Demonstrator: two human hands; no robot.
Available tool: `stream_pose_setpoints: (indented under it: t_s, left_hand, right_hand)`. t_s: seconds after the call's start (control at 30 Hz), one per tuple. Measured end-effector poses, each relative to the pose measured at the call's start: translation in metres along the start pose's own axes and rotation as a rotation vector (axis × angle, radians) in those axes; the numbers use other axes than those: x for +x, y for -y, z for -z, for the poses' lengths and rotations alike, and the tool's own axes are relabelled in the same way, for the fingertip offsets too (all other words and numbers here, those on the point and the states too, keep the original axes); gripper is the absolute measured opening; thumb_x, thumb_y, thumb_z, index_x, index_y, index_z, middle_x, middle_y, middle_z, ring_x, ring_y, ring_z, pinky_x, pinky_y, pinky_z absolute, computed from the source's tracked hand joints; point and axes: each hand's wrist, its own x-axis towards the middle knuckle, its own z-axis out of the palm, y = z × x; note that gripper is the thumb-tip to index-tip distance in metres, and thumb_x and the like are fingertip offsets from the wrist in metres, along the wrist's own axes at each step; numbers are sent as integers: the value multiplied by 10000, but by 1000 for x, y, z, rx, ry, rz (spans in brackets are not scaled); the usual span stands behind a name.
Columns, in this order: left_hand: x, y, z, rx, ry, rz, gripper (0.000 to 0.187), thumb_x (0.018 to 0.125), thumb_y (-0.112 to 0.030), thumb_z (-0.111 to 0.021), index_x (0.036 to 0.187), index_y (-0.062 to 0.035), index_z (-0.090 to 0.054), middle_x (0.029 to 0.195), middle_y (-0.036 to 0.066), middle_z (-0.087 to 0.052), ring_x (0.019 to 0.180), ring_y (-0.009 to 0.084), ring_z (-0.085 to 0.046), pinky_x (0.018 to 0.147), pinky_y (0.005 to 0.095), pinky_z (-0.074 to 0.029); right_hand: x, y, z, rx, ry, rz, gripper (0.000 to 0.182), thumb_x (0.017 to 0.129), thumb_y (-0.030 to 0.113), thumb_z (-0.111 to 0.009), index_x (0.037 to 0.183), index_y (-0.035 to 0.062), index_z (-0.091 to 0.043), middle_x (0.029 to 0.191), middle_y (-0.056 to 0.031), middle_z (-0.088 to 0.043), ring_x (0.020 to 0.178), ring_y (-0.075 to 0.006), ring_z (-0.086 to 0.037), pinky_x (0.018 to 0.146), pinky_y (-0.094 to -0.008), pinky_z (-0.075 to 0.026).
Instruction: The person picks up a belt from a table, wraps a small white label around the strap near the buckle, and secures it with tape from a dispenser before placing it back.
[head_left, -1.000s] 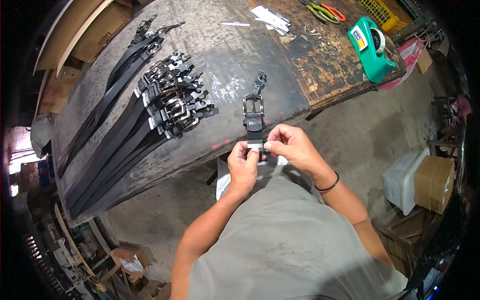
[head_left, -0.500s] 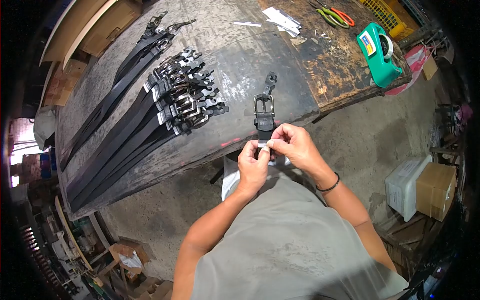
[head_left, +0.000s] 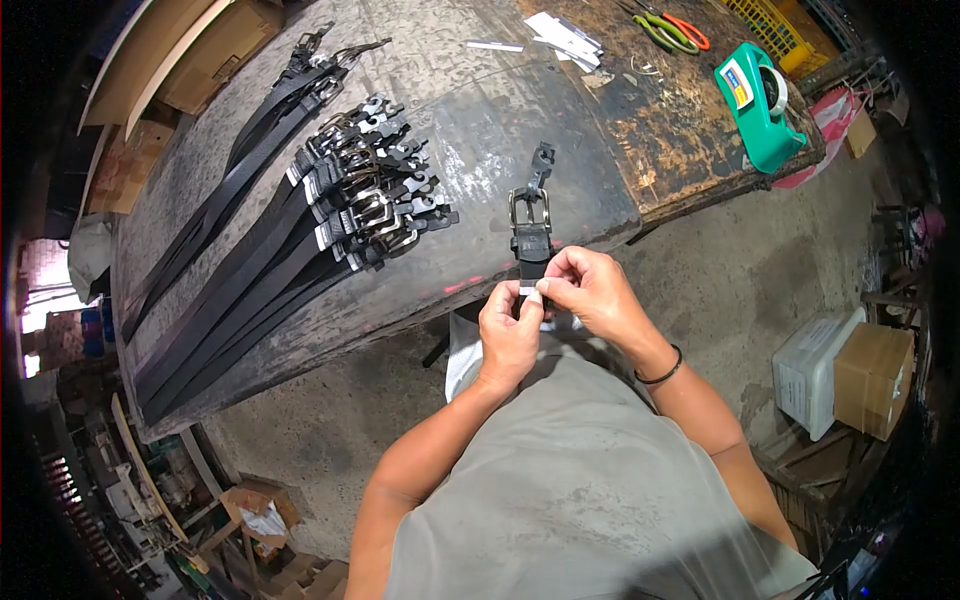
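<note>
Held thing: a black leather belt end with a silver metal buckle (head_left: 530, 232) lies over the near edge of the dark, worn metal-topped worktop (head_left: 470, 130), buckle on the top, strap end hanging off toward the person.
Left hand: the left hand (head_left: 508, 333) has its fingers pinched together on a small white paper label (head_left: 531, 291) at the strap, just below the worktop edge.
Right hand: the right hand (head_left: 588, 292) has its fingers clamped on the same label from the other side, touching the left thumb.
Slip risk: I judge that only the buckle rests on the top; a loosened pinch could let the strap slide off the edge to the concrete floor (head_left: 720, 270).
Label risk: the label looks small, so uneven pressure could set it crooked or creased.
Neighbours: a fanned stack of black belts with silver buckles (head_left: 330, 220) lies left of the held buckle, apart from it; a sideways tug could reach it.
Open room: bare top beyond the buckle; a green tape dispenser (head_left: 757, 100) and scissors with orange and green handles (head_left: 672, 30) sit well to its right.
</note>
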Motion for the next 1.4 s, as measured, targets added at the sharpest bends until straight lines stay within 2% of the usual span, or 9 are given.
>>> stream_pose_setpoints:
  t_s: [0.73,1.23,1.33,1.4]
  left_hand:
    - [-1,-4,-1,-21,-8,-9,71,880,-45,-533,930,3,-547,803,19,-598,695,65,-562,637,219,-472]
    - [-1,-3,-1,-13,-21,-29,68,882,-44,-538,926,7,-550,786,16,-601,691,59,-552,636,216,-469]
    - [-1,-4,-2,-20,-24,-31,77,883,-43,-535,935,11,-554,791,21,-607,693,62,-557,637,215,-469]
    - [-2,-6,0,2,-21,-30,81,885,-42,-532,940,12,-555,798,24,-610,696,64,-560,637,215,-470]
  right_hand:
    - [0,1,-3,-140,-54,34,171,777,122,-655,801,-33,-587,681,-76,-628,628,-111,-617,563,-277,-503]
    - [0,1,-5,-220,-93,90,205,755,162,-642,758,-28,-565,654,-114,-615,604,-155,-608,560,-317,-484]
    - [1,-2,-3,-255,-61,105,225,761,162,-646,844,-25,-552,659,-109,-604,603,-166,-610,552,-319,-480]
    - [0,-3,-3,-279,-118,136,280,780,159,-640,957,-20,-518,664,-102,-592,603,-167,-608,547,-315,-478]
